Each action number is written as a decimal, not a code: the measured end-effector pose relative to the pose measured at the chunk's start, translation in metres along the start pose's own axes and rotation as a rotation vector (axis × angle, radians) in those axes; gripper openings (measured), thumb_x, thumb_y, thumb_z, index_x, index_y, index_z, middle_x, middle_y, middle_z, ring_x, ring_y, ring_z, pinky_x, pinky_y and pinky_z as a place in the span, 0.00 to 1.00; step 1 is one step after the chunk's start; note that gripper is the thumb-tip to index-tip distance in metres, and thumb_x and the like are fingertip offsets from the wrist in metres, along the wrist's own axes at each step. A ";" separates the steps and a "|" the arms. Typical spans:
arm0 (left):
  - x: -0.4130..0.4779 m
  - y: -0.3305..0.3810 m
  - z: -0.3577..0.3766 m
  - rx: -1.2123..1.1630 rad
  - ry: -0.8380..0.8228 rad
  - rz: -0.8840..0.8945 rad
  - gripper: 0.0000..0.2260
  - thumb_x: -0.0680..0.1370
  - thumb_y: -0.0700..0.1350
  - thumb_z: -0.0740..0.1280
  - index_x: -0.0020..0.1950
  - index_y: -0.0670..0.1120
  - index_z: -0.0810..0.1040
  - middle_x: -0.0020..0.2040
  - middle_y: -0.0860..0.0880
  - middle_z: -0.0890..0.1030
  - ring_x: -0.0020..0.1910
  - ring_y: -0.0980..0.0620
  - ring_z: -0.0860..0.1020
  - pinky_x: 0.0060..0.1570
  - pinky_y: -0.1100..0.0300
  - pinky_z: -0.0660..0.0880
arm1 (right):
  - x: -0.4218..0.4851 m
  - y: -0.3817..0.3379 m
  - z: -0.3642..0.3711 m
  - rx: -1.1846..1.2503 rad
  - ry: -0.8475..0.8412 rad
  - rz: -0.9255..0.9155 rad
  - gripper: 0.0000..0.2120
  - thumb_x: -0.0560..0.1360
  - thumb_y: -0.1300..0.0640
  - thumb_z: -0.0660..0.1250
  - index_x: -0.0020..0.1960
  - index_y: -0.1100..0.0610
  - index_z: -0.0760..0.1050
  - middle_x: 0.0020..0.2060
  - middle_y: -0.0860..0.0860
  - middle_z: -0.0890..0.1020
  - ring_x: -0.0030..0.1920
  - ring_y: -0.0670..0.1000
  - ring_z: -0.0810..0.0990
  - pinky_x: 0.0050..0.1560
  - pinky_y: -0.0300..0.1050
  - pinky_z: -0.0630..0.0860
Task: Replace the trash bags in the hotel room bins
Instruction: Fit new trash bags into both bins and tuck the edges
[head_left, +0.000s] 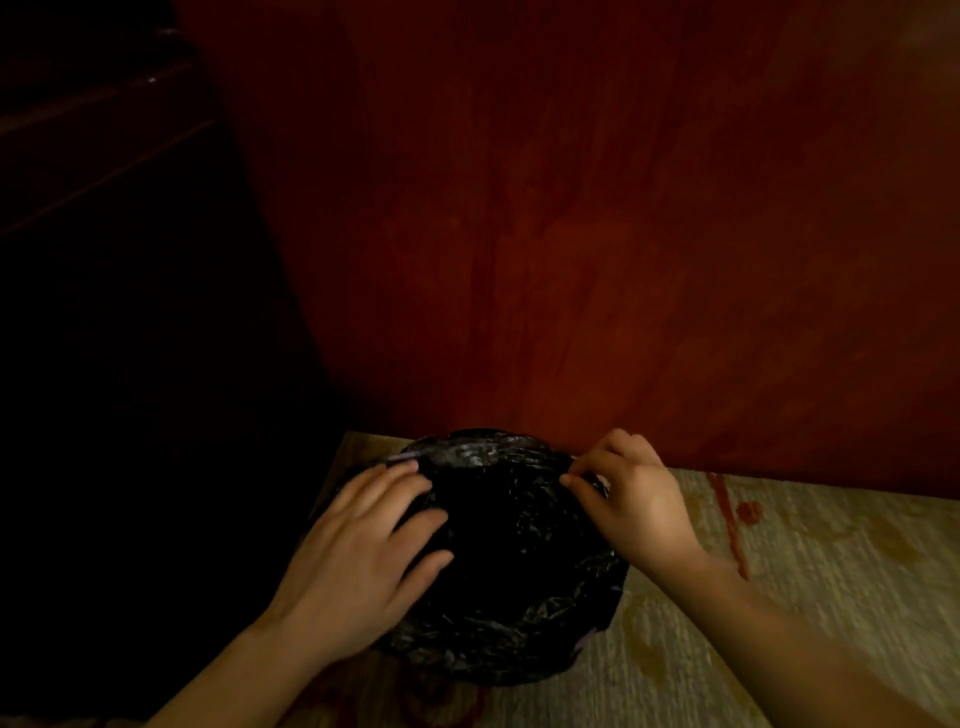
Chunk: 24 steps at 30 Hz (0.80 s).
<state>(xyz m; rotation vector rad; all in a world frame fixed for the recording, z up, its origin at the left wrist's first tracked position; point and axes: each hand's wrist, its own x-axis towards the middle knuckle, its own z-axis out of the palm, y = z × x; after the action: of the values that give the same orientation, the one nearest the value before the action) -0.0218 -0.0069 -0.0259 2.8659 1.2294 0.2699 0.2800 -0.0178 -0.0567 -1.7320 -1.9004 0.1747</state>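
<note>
A black trash bag (514, 551) lines the bin (405, 457). The left hand (358, 556) lies open and flat on its left rim. The right hand (628, 493) seems to pinch the plastic at the right rim.

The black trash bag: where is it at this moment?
In the head view, the black trash bag sits low at centre, lining a bin on the carpet beside the red wall, between both hands.

Crinkled glossy black plastic trash bag (514, 561); matt woven carpet (831, 571); smooth red wood-grain panel (571, 234).
</note>
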 end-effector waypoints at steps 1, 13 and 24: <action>0.005 -0.004 0.006 0.030 -0.010 -0.023 0.22 0.82 0.62 0.54 0.68 0.52 0.76 0.70 0.48 0.73 0.75 0.47 0.65 0.73 0.49 0.57 | 0.001 -0.004 0.000 -0.016 -0.010 -0.046 0.05 0.77 0.52 0.72 0.49 0.53 0.82 0.44 0.46 0.75 0.46 0.48 0.72 0.44 0.42 0.71; 0.049 -0.034 0.046 -0.410 -0.246 -0.357 0.41 0.76 0.64 0.64 0.80 0.58 0.43 0.81 0.57 0.48 0.78 0.54 0.53 0.75 0.55 0.58 | 0.018 -0.016 0.007 0.233 -0.490 0.212 0.34 0.80 0.42 0.61 0.81 0.49 0.53 0.78 0.44 0.60 0.77 0.46 0.60 0.74 0.39 0.58; 0.022 -0.045 0.035 -0.857 -0.378 -0.643 0.46 0.69 0.73 0.63 0.80 0.59 0.47 0.80 0.55 0.53 0.78 0.51 0.56 0.74 0.49 0.60 | 0.007 -0.006 0.010 0.746 -0.518 0.630 0.24 0.77 0.36 0.58 0.70 0.42 0.70 0.64 0.43 0.75 0.66 0.50 0.75 0.69 0.49 0.70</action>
<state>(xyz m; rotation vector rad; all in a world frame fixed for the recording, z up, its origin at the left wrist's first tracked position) -0.0338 0.0424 -0.0607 1.6284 1.4039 0.1622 0.2700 -0.0090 -0.0604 -1.7409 -1.2252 1.4760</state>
